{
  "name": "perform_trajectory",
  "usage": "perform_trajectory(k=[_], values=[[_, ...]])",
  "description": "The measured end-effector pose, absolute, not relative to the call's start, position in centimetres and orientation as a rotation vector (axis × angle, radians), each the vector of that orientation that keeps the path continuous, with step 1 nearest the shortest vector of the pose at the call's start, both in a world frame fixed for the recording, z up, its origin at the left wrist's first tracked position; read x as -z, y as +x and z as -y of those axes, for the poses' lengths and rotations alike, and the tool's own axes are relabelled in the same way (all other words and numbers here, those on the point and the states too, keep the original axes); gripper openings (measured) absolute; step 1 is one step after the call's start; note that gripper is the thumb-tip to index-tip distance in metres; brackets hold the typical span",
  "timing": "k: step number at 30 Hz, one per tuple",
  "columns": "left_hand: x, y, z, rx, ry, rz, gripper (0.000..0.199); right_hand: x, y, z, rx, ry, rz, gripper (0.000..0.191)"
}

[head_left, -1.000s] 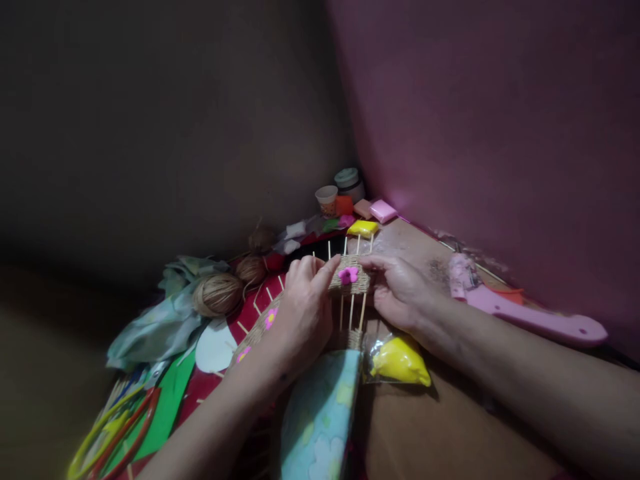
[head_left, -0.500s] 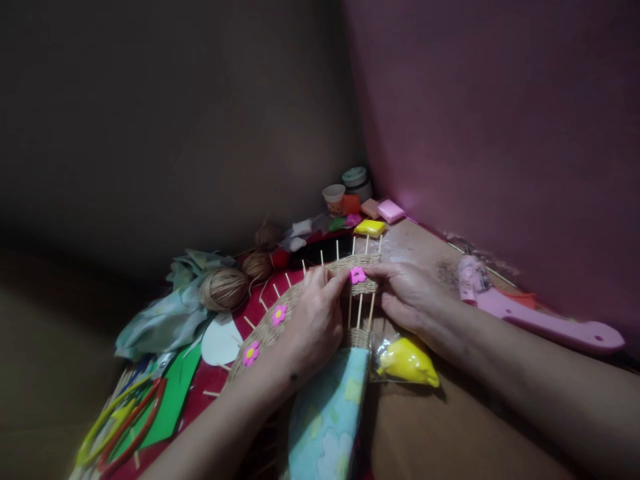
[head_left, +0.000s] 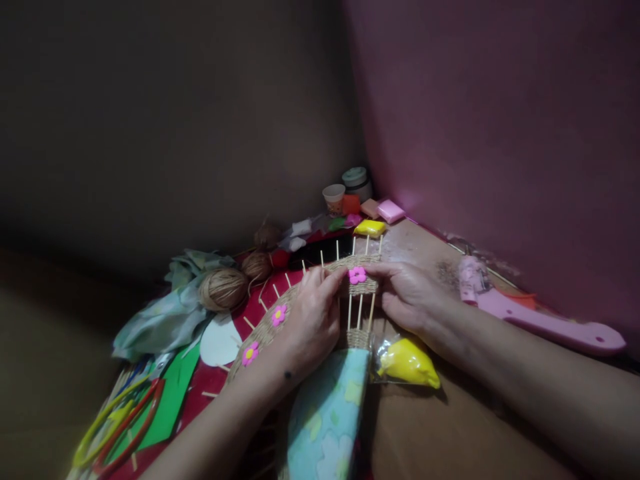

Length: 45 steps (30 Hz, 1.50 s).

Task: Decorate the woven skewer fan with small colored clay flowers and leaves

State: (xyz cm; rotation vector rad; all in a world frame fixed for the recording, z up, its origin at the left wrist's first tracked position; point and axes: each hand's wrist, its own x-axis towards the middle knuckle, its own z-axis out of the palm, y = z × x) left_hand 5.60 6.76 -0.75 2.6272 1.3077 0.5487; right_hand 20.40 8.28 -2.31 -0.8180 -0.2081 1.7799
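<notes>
Cluttered table [head_left: 425, 433], tan woven rim [head_left: 363, 287] with pink flower [head_left: 357, 274], pinched by left hand [head_left: 313, 320] and right hand [head_left: 413, 297].

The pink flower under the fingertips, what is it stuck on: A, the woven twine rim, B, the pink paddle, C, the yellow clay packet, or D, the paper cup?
A: the pink flower sits on the woven twine rim, between the left hand and right hand.

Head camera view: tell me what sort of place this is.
Probably a home craft corner, dimly lit. A table stands in a corner against a pink wall, crowded with balls of twine, coloured foam sheets and packets of modelling clay. Both hands work on a woven twine-and-stick piece.
</notes>
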Motion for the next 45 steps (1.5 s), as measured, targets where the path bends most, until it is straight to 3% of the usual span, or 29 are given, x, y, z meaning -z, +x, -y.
perform_trajectory(k=[5, 17, 23, 25, 28, 30, 32, 37, 40, 45], values=[[1.0, 5.9, -6.2, -0.576, 2.827, -1.384, 0.038, 2.0, 20.5, -8.4, -1.771, -0.8, 0.181, 0.016], [-0.1, 6.0, -5.2, -0.339, 2.859, -1.399, 0.039, 2.3, 20.7, -8.4, -1.784, -0.828, 0.341, 0.01], [-0.3, 6.0, -2.4, -0.102, 2.73, -1.298, 0.079, 2.6, 20.6, -7.8, -1.672, -0.898, 0.656, 0.004], [0.5, 5.7, -1.9, -0.061, 2.704, -1.314, 0.08, 2.0, 21.0, -7.5, -1.577, -0.942, 0.762, 0.013], [1.5, 5.3, -1.6, -0.062, 2.661, -1.323, 0.081, -0.3, 21.9, -6.6, -1.113, -1.228, 1.191, 0.037], [1.7, 5.1, -1.4, -0.096, 2.641, -1.341, 0.078, -2.1, 22.7, -5.2, -0.703, -1.388, 1.688, 0.036], [1.6, 4.9, -1.0, -0.165, 2.636, -1.375, 0.068, -3.1, 23.3, -3.3, -0.502, -1.411, 2.14, 0.026], [0.2, 4.0, 0.2, -0.257, 2.552, -1.422, 0.043, -0.2, 23.5, 0.8, 0.021, -1.514, 2.528, 0.031], [-0.2, 3.2, 0.6, -0.262, 2.504, -1.424, 0.039, 2.5, 23.1, 1.6, 0.057, -1.531, 2.558, 0.023], [0.0, 2.4, 0.7, -0.379, 2.437, -1.399, 0.035, 4.0, 22.9, 1.8, -0.25, -1.26, 2.484, 0.044]])
